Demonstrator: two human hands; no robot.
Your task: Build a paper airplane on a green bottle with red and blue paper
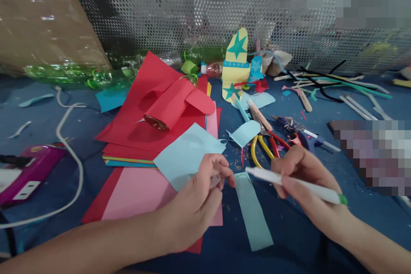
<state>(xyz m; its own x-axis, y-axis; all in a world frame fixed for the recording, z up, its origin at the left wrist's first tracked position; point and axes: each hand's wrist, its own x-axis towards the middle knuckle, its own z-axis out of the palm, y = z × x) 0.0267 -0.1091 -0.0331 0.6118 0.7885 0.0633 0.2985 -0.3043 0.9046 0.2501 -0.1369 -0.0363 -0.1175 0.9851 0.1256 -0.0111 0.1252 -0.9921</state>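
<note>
- Gripping a white marker (317,191) narrowly in the right hand (306,165), at 4 o'clock from mid-view, aimed toward 10 o'clock.
- Curling the left hand (202,201) at 6 o'clock, with a small see-through piece (215,180) by the fingertips; cannot tell whether pinching it.
- Flat at 5 o'clock, near the marker's narrow end: a pale blue strip (255,218), apparently unpinned by either hand.
- Likely to skid or smear if pressed on while that loose.
- Easy to crease the pale blue sheet (189,150), at 7 o'clock, by leaning the left hand on it.
- Risking knocks against the yellow-handled scissors (253,152) at 4 o'clock, or burns from the glue gun (302,135) at 3 o'clock, if hot, by straying forward with the right knuckles.
</note>
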